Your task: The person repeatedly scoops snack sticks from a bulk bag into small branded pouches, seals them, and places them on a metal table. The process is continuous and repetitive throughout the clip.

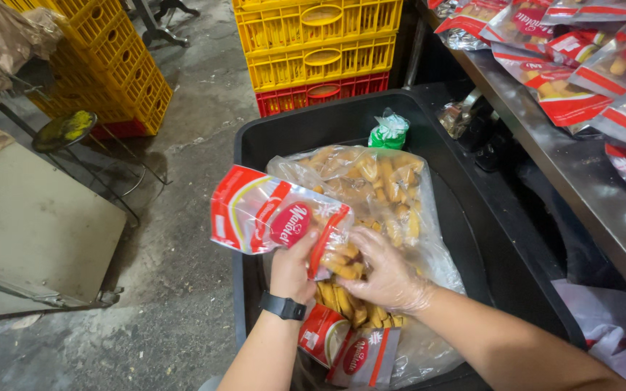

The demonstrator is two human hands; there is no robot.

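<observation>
My left hand, with a black band on its wrist, grips a red, white and clear snack bag by its open end and holds it sideways over a big black bin. My right hand, in a thin clear glove, is closed over a handful of golden-yellow snack pieces at the mouth of that bag. Under both hands lies a large clear plastic sack full of the same snacks. More red and clear bags sit beneath my left wrist.
A steel counter on the right carries several filled red and clear bags. Yellow crates over a red crate stand behind the bin, more yellow crates at the left. A stool and a grey table stand on the concrete floor.
</observation>
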